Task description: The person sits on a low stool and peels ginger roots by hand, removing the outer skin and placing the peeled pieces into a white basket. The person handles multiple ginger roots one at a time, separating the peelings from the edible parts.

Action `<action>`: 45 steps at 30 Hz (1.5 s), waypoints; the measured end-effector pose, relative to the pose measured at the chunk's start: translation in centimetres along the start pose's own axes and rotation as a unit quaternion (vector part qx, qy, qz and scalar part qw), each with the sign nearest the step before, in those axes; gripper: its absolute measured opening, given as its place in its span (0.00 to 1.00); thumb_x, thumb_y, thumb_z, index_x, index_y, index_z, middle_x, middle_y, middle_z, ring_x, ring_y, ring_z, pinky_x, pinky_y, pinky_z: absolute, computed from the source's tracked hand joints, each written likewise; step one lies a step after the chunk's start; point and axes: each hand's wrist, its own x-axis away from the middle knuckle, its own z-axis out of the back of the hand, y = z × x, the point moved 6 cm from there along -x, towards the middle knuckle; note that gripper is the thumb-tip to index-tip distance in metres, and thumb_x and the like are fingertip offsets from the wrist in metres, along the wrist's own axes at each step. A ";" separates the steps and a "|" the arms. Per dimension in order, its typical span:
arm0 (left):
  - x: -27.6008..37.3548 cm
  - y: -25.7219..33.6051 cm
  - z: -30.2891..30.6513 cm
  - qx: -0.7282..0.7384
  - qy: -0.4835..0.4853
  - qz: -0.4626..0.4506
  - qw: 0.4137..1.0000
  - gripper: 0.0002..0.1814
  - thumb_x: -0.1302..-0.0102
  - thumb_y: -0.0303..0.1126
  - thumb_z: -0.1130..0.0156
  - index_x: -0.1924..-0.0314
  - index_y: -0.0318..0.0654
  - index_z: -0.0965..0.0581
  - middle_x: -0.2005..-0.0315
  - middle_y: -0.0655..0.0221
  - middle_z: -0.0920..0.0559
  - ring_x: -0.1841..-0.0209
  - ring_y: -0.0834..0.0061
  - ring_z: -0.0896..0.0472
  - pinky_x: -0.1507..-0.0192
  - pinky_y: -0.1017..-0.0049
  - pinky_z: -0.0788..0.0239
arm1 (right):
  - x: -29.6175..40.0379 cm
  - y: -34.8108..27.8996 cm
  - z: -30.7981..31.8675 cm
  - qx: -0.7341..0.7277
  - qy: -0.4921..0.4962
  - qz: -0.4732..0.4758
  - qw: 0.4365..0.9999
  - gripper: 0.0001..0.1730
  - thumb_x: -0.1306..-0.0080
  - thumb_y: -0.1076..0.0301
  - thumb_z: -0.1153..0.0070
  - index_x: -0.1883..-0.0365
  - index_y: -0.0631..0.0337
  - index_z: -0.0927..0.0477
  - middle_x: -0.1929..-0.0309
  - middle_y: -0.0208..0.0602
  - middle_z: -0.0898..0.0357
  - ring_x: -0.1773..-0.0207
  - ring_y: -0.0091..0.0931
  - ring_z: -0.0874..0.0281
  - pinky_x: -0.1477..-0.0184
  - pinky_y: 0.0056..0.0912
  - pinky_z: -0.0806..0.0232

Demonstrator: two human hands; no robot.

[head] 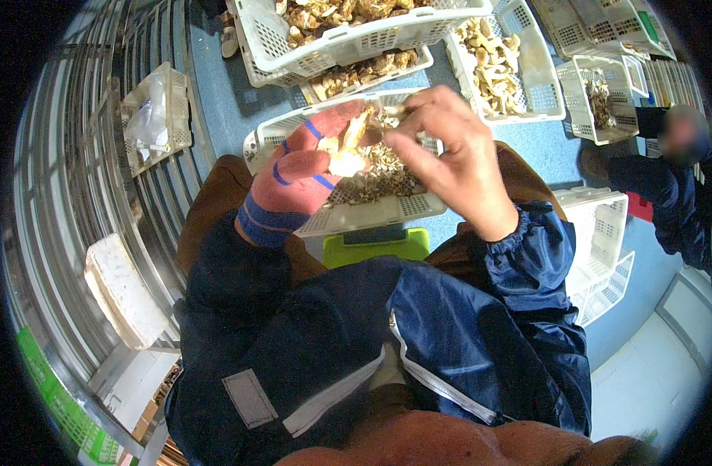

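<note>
My left hand [294,180], in a pink knit glove with blue bands, grips a pale mushroom [351,152] whose stem points up and away from me. Bare, my right hand [458,154] is close on its right, thumb and forefinger bent towards each other near the stem. Blur at the fingertips hides whether anything small is pinched there. Both hands hover over a white perforated plastic crate [385,215] between my knees. Mushroom trimmings [385,182], pale and brown, lie in it.
Ahead stands a stacked crate [356,41] of brown mushrooms [344,14]. To its right, another crate [542,93] holds pale mushrooms [493,70]. A person [676,180] sits at far right, near nested white crates [600,244]. Metal racking [70,192] and a white foam box [125,291] are at left.
</note>
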 end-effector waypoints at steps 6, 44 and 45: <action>0.1 0.9 -1.2 -0.157 -0.030 -0.038 0.986 0.38 0.39 0.21 0.47 0.26 0.34 0.39 0.31 0.61 0.30 0.29 0.69 0.33 0.29 0.68 0.42 | 0.4 0.0 -1.9 -0.111 -0.068 -0.006 0.991 0.08 0.40 0.69 0.32 0.69 0.61 0.19 0.61 0.40 0.22 0.58 0.40 0.20 0.57 0.38 0.27; 0.3 -2.0 3.3 0.038 0.091 -0.051 0.994 0.30 0.34 0.42 0.35 0.37 0.35 0.29 0.43 0.58 0.21 0.39 0.60 0.22 0.34 0.58 0.32 | 1.0 0.5 -1.9 -0.044 -0.110 -0.072 0.990 0.06 0.32 0.69 0.39 0.62 0.63 0.18 0.68 0.43 0.19 0.64 0.39 0.18 0.62 0.38 0.28; 0.3 -2.3 3.7 0.021 0.088 -0.066 0.994 0.29 0.34 0.41 0.33 0.37 0.36 0.29 0.43 0.58 0.21 0.39 0.61 0.22 0.35 0.59 0.31 | 1.0 0.5 -2.1 -0.039 -0.120 -0.074 0.989 0.06 0.31 0.70 0.38 0.62 0.64 0.18 0.68 0.41 0.18 0.65 0.36 0.17 0.62 0.34 0.27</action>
